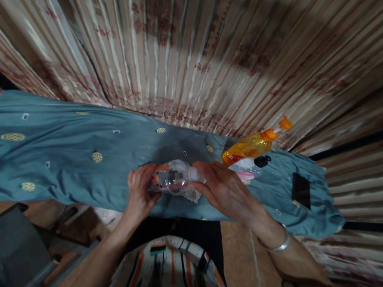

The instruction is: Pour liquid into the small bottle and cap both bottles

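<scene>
A clear plastic bottle [175,177] with an orange label and a white cap [196,174] is between my hands, its capped end toward the right. My left hand [142,185] grips the bottle's body near its base. The fingers of my right hand [223,187] close around the white cap. Under the bottle's right end shows the edge of a crinkled clear wrapper [192,194]. Just beyond my right hand stand an orange pump bottle [250,146] of yellow-orange liquid and a smaller clear bottle [246,167] with a black pump top and pink label.
A teal cloth with pineapple prints [70,155] covers the narrow table. A dark phone [301,191] lies at its right end. Pleated curtains [188,58] hang right behind the table. A grey chair [5,241] stands at the lower left.
</scene>
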